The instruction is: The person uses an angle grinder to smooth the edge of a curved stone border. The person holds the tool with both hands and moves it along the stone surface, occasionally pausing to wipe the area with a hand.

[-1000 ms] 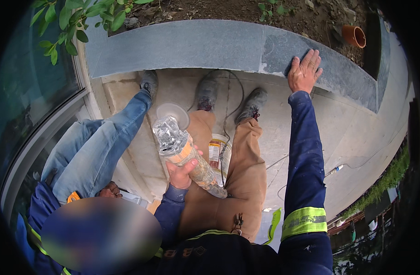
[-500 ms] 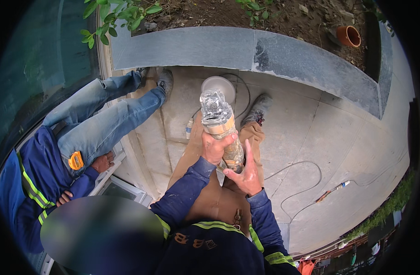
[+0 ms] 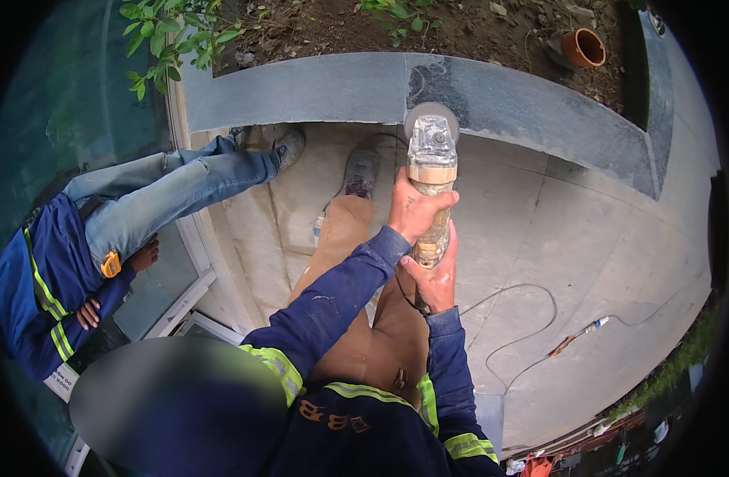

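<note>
I hold a dusty angle grinder (image 3: 434, 143) with a scuffed silver head, an orange band and a grey disc (image 3: 449, 115). My left hand (image 3: 412, 208) is closed around its body just below the head. Lower down, my right hand (image 3: 434, 280) wraps round the rear of the body, fingers partly hidden behind it. The disc overlaps the edge of the blue-grey stone coping (image 3: 523, 103) in this view; whether it touches it, I cannot tell. A black cord (image 3: 491, 288) runs from near the grinder's lower end.
A co-worker (image 3: 126, 207) in jeans is beside the glass panel (image 3: 62, 119) at left. Soil (image 3: 499, 32), plants (image 3: 165, 32) and a terracotta pot (image 3: 581, 48) lie beyond the coping. A cable connection (image 3: 591, 327) rests on the pale tiled floor (image 3: 587, 238) at right.
My right hand left the coping and took hold of the grinder's lower end. Both hands then moved the grinder upward and right, toward the coping, turning it more upright in view.
</note>
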Available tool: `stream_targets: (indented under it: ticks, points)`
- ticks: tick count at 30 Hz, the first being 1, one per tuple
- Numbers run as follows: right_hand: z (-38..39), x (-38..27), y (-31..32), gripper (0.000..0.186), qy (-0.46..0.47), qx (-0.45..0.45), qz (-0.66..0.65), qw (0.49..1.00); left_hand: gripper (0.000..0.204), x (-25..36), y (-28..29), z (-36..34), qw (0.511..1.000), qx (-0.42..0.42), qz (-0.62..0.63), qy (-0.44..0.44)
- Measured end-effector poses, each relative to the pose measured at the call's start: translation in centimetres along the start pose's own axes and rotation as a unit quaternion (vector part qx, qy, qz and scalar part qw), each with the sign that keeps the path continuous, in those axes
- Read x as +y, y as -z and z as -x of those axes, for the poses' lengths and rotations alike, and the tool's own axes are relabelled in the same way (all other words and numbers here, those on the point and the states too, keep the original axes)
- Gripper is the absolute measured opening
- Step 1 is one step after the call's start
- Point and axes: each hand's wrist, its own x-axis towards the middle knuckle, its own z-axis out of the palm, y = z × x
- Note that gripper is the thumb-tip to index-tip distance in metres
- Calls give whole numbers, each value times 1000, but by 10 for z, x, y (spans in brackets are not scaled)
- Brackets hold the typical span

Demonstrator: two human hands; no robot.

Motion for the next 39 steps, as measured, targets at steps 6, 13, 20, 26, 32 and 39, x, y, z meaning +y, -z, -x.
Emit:
stream_targets:
  ticks: [6, 13, 20, 26, 32, 39]
  points:
    - [-40, -11, -18, 94, 31, 46, 65, 996, 58, 5, -4, -57, 999, 15, -40, 31]
    - [-71, -35, -28, 92, 36, 72, 104, 991, 58, 15, -11, -104, 999, 0, -1, 38]
    - [-80, -34, -28, 91, -5, 86, 147, 985, 65, 0, -16, -110, 998, 8, -32, 48]
    - [-101, -39, -29, 92, -36, 105, 172, 979, 64, 12, -24, -129, 997, -11, -42, 68]
    - [-103, -39, -25, 90, -47, 110, 174, 978, 66, 13, -29, -127, 994, 10, -76, 72]
    - [-104, -37, -20, 89, -16, 106, 189, 976, 69, 11, -31, -127, 992, 6, -96, 85]
